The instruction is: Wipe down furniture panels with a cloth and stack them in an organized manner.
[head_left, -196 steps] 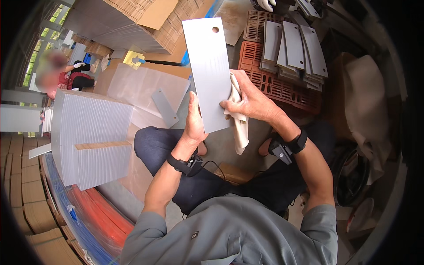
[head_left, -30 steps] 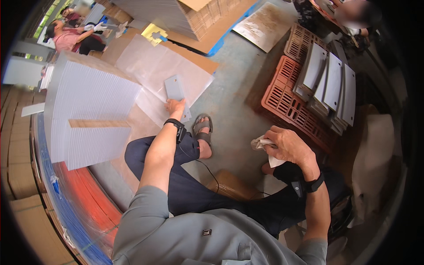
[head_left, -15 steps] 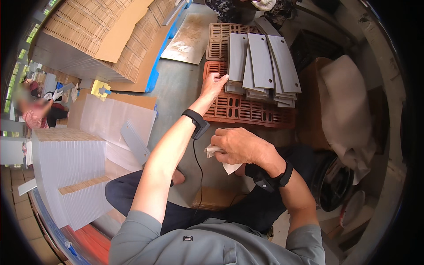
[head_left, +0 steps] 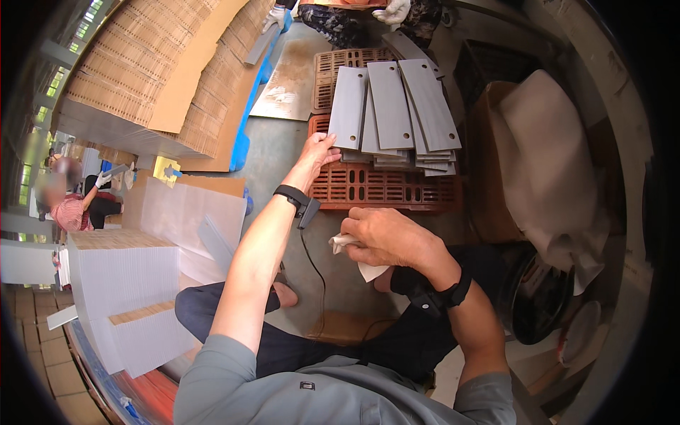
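My left hand (head_left: 320,151) is closed on the near left corner of a grey board (head_left: 348,106), the leftmost of several long flat boards with a hole at one end. These lie fanned and overlapping in a pile (head_left: 391,113) on reddish-brown slatted plastic crates (head_left: 382,190). My right hand (head_left: 389,234), nearer to me and right of the left one, is closed around a crumpled off-white cloth (head_left: 371,271); part of the cloth is hidden by the fingers. Both wrists wear black bands.
Tall stacks of boards (head_left: 159,67) stand on a blue pallet at far left; another white-grey stack (head_left: 124,283) is at near left. A carton (head_left: 489,163) with draped sheeting (head_left: 552,156) stands right. Across the crates sits a person with gloved hands (head_left: 394,12); another works far left.
My left hand has shifted the leftmost board a little left from the pile, and the view has swung slightly. The other person's gloved hand now shows by the far stack. My right hand keeps the cloth.
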Motion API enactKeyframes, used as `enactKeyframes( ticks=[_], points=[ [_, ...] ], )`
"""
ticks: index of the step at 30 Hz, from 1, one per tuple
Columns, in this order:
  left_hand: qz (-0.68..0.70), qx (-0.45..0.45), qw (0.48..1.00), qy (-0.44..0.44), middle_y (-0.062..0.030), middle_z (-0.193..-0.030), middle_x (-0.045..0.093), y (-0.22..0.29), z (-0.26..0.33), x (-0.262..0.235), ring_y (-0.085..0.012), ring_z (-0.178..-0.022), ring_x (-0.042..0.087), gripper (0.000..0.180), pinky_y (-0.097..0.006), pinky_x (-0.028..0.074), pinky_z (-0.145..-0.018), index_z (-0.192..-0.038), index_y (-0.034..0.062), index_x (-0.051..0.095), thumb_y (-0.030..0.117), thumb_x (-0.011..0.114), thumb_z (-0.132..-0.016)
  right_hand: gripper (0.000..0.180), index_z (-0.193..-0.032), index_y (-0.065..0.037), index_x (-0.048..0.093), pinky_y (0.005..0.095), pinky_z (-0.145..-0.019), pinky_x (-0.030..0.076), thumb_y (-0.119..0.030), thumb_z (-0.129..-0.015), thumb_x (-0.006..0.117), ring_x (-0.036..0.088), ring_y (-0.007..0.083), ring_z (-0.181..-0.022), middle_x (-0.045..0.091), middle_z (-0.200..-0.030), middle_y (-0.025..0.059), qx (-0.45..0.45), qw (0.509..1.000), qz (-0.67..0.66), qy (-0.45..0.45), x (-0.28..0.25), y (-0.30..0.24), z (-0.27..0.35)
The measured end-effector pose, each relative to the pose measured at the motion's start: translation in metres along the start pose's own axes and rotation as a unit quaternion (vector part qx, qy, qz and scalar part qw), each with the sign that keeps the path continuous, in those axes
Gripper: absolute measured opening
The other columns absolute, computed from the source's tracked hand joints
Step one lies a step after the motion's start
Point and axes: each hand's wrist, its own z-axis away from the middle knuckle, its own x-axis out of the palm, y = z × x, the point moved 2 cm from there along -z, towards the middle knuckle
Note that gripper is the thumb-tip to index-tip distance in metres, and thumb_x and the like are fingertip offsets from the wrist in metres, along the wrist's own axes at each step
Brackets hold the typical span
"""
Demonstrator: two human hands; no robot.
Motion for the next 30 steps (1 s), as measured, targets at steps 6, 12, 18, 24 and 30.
enactKeyframes(
  ticks=[6, 12, 18, 24, 30],
  points=[
    [0.036, 0.074, 0.997, 0.002, -0.0115, -0.113, 0.063, 0.011, 0.104, -0.019, -0.0230, -0.098, 0.068, 0.035, -0.037, 0.061, -0.087, -0.123, -0.0001, 0.053, 0.027, 0.063, -0.104, 0.028, -0.109, -0.004, 0.062, 0.0444, -0.082, 0.052, -0.016, -0.086, 0.074, 0.061, 0.0344, -0.092, 0.056, -0.098, 0.0140, -0.004, 0.965, 0.029, 0.259, -0.017, 0.002, -0.006],
    [0.058, 0.152, 0.987, -0.012, -0.0111, -0.121, 0.066, 0.017, 0.224, -0.032, -0.0163, -0.108, 0.065, 0.035, -0.035, 0.055, -0.092, -0.130, -0.0009, 0.052, 0.023, 0.059, -0.105, 0.027, -0.107, -0.008, 0.063, 0.0448, -0.096, 0.045, -0.018, -0.084, 0.074, 0.056, 0.0311, -0.103, 0.057, -0.101, 0.0108, -0.077, 0.941, 0.096, 0.316, 0.016, -0.015, -0.053],
    [-0.070, 0.184, 0.980, -0.042, -0.0055, -0.110, 0.065, -0.003, 0.312, -0.059, -0.0093, -0.098, 0.058, 0.034, -0.026, 0.048, -0.086, -0.128, -0.0017, 0.052, 0.022, 0.061, -0.105, 0.034, -0.112, -0.014, 0.063, 0.0608, -0.117, 0.029, -0.015, -0.081, 0.077, 0.050, 0.0331, -0.124, 0.054, -0.110, 0.0082, -0.131, 0.907, 0.140, 0.376, 0.011, -0.046, -0.084],
    [-0.067, 0.169, 0.983, -0.035, -0.0049, -0.110, 0.065, -0.017, 0.372, -0.081, -0.0076, -0.097, 0.056, 0.033, -0.024, 0.045, -0.086, -0.130, -0.0018, 0.051, 0.018, 0.060, -0.105, 0.024, -0.114, -0.008, 0.059, 0.0520, -0.087, 0.053, -0.023, -0.097, 0.065, 0.067, 0.0406, -0.100, 0.064, -0.113, 0.0174, 0.147, 0.898, 0.016, 0.415, -0.030, 0.016, -0.107],
    [-0.037, 0.217, 0.974, 0.045, -0.0096, -0.119, 0.066, -0.038, 0.390, -0.117, -0.0127, -0.108, 0.060, 0.034, -0.028, 0.044, -0.098, -0.131, -0.0018, 0.050, 0.019, 0.060, -0.106, 0.026, -0.119, -0.005, 0.061, 0.0433, -0.082, 0.054, -0.024, -0.100, 0.062, 0.069, 0.0324, -0.094, 0.071, -0.106, 0.0178, 0.190, 0.888, -0.015, 0.418, -0.006, 0.065, -0.105]
  ],
)
